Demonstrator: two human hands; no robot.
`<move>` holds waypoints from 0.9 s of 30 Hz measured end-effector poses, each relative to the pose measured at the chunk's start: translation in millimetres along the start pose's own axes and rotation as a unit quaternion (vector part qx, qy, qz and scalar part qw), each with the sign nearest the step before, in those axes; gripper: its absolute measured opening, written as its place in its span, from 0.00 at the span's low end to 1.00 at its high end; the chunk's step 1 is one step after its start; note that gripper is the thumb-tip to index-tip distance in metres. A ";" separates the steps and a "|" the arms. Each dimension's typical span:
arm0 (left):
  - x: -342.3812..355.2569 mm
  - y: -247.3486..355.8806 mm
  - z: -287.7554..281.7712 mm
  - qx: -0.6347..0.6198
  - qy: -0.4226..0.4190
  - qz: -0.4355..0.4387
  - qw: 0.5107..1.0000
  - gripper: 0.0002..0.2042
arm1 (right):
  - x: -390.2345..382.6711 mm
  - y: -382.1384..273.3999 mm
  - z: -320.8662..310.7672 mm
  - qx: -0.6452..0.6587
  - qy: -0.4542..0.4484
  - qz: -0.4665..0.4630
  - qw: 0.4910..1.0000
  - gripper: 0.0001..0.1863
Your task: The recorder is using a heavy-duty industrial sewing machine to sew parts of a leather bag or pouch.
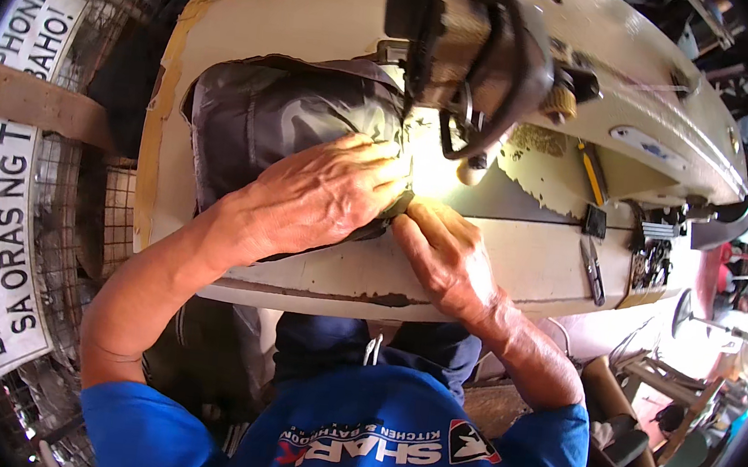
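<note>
A dark grey, shiny fabric piece (292, 104), perhaps part of a bag, lies bunched on the sewing machine table, its right edge beside the needle area. My left hand (329, 189) rests over it, fingers bent and pressed together on the cloth near its right edge; the bright lamp washes out the fingertips. Close by, my right hand (444, 254) pinches the fabric's near right corner between thumb and fingers. Above both hands stands the cream sewing machine (643, 102). Its needle and presser foot are hard to make out in the glare.
On the table (315, 286) to the right lie a yellow-and-black cutter (592, 172), small snips (593, 271) and a tray of small metal parts (653, 256). A wire rack with a white sign (15, 172) stands at the left. Clutter fills the right side.
</note>
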State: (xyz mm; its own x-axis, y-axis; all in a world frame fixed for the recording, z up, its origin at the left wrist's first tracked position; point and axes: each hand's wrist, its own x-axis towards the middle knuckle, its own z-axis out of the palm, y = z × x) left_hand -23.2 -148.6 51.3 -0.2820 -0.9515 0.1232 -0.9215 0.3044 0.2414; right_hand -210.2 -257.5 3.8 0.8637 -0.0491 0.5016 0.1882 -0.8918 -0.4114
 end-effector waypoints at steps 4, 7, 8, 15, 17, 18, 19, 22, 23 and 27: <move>-1.5 -5.3 6.1 -0.003 0.018 0.002 1.000 0.18 | 3.7 0.8 -1.5 -0.006 -0.013 -0.005 1.000 0.13; 2.4 -11.2 7.8 -0.001 0.053 0.026 0.998 0.17 | 6.6 4.2 -1.1 -0.003 -0.022 0.001 1.000 0.12; 3.4 -13.3 7.0 -0.009 0.035 0.019 0.999 0.16 | 7.5 5.8 -0.4 0.000 -0.018 0.007 1.000 0.12; 10.3 -21.8 -7.0 -0.010 0.006 0.023 1.000 0.14 | 7.0 12.0 5.3 0.013 -0.022 0.039 0.999 0.12; 11.1 -19.5 -10.2 -0.023 0.018 0.029 0.999 0.14 | 6.3 12.7 5.8 0.016 -0.028 0.046 0.998 0.14; 9.9 -16.6 -11.3 0.013 0.027 0.032 0.999 0.14 | 6.0 13.2 6.3 0.017 -0.014 0.051 0.998 0.14; 9.0 -14.5 -11.8 0.044 0.028 0.029 0.998 0.14 | 5.5 13.6 6.4 0.011 -0.004 0.035 0.999 0.14; 7.3 -13.4 -13.1 0.105 -0.010 0.043 0.994 0.15 | 4.0 14.0 7.8 -0.002 -0.003 0.020 1.000 0.15; 8.2 -14.8 -12.9 0.057 -0.034 0.008 0.998 0.15 | 3.6 13.8 8.5 -0.033 0.010 0.004 0.999 0.15; 12.4 -15.8 -13.5 0.067 0.007 0.028 0.997 0.15 | 2.3 14.1 9.8 -0.072 0.014 -0.010 0.997 0.16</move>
State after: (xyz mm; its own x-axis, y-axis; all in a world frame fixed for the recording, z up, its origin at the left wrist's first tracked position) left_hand -8.6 -164.6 62.0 -0.3302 -0.9325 0.1465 -0.9324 0.3464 0.1028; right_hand -201.0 -265.8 -8.4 0.8470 -0.0421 0.5298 0.1341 -0.9477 -0.2897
